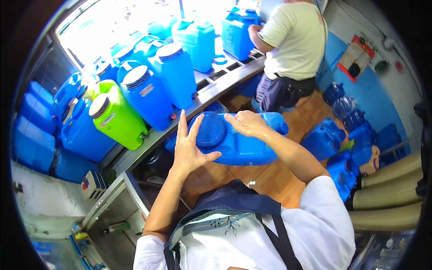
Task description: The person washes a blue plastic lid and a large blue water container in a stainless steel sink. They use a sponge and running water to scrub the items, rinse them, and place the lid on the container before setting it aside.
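In front of my chest a blue plastic water jug (252, 150) lies on its side, its wide round screw cap (210, 130) facing up. My right hand (246, 123) is closed over the jug's upper edge, with the fingers partly hidden behind the wrist and knuckles. At the cap's left side is my left hand (191, 146), fingers stretched out and spread, the thumb reaching below the cap. Whether its palm presses on the jug I cannot tell. A small blue spout cap (281, 128) sticks out at the jug's right end.
Blue jugs (146, 96) and one green jug (118, 114) stand on a metal counter (211, 90) ahead and left. A person in a pale shirt (297, 40) works at its far end. More jugs (324, 139) cover the tiled floor on the right, near rolled tan sheets (391, 198).
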A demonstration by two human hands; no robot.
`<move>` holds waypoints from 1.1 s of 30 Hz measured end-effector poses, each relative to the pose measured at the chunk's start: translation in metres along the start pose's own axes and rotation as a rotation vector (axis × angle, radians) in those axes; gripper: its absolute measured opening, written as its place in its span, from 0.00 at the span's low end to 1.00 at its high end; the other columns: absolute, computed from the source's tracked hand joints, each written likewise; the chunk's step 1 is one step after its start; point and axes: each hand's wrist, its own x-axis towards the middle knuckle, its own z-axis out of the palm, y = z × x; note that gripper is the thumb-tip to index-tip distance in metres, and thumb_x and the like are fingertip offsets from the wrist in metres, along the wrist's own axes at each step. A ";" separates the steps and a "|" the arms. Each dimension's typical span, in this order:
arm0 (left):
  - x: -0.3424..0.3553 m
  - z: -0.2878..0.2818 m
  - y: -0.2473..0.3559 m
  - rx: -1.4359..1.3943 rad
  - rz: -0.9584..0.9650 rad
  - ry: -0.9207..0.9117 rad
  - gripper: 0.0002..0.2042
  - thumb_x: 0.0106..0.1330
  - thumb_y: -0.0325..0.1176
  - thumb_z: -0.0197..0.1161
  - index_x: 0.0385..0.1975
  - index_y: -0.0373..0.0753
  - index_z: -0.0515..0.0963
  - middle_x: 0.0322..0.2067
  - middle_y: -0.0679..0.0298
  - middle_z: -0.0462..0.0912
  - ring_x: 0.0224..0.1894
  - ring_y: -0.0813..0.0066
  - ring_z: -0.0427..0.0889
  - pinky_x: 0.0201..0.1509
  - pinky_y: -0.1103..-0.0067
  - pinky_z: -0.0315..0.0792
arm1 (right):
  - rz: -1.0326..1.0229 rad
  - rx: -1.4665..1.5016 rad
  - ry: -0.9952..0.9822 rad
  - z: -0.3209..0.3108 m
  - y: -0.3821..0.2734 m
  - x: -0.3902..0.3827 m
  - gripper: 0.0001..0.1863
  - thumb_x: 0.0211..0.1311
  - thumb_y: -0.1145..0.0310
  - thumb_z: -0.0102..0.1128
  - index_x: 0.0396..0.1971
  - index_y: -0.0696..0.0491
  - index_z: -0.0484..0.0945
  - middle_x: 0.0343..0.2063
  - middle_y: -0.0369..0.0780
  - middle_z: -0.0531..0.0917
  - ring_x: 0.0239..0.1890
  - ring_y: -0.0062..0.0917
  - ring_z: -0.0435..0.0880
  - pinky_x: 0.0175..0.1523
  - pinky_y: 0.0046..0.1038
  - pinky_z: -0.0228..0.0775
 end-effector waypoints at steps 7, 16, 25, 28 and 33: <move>0.014 0.101 0.015 0.163 0.060 -0.085 0.47 0.34 0.52 0.75 0.63 0.48 0.69 0.62 0.41 0.62 0.61 0.41 0.66 0.60 0.57 0.66 | 0.139 0.210 0.164 0.034 0.073 -0.033 0.25 0.59 0.53 0.44 0.25 0.60 0.83 0.31 0.55 0.83 0.38 0.50 0.82 0.46 0.48 0.72; 0.006 0.161 0.053 0.399 -0.018 -0.048 0.49 0.37 0.58 0.73 0.65 0.47 0.66 0.60 0.40 0.65 0.57 0.39 0.68 0.57 0.57 0.70 | 0.048 0.328 0.293 0.053 0.121 -0.086 0.17 0.44 0.57 0.58 0.16 0.57 0.80 0.20 0.51 0.81 0.26 0.47 0.80 0.33 0.45 0.70; 0.034 0.135 0.085 0.208 0.484 -0.752 0.56 0.29 0.42 0.80 0.68 0.51 0.59 0.68 0.41 0.51 0.68 0.38 0.56 0.66 0.58 0.61 | 0.194 0.356 0.243 0.054 0.179 -0.129 0.15 0.43 0.58 0.57 0.14 0.56 0.79 0.18 0.49 0.80 0.24 0.45 0.80 0.31 0.45 0.68; 0.031 0.163 0.086 0.057 0.228 -0.641 0.57 0.32 0.44 0.80 0.70 0.52 0.55 0.68 0.35 0.47 0.69 0.36 0.53 0.65 0.57 0.62 | 0.290 0.365 0.346 0.065 0.180 -0.128 0.16 0.46 0.59 0.56 0.14 0.57 0.79 0.21 0.51 0.81 0.27 0.47 0.81 0.33 0.47 0.70; 0.017 0.211 0.086 0.072 0.235 -0.376 0.49 0.36 0.46 0.79 0.65 0.48 0.65 0.63 0.29 0.51 0.61 0.30 0.60 0.62 0.52 0.64 | 0.397 0.366 0.454 0.069 0.181 -0.134 0.16 0.50 0.59 0.53 0.14 0.56 0.77 0.18 0.49 0.79 0.25 0.46 0.78 0.31 0.46 0.66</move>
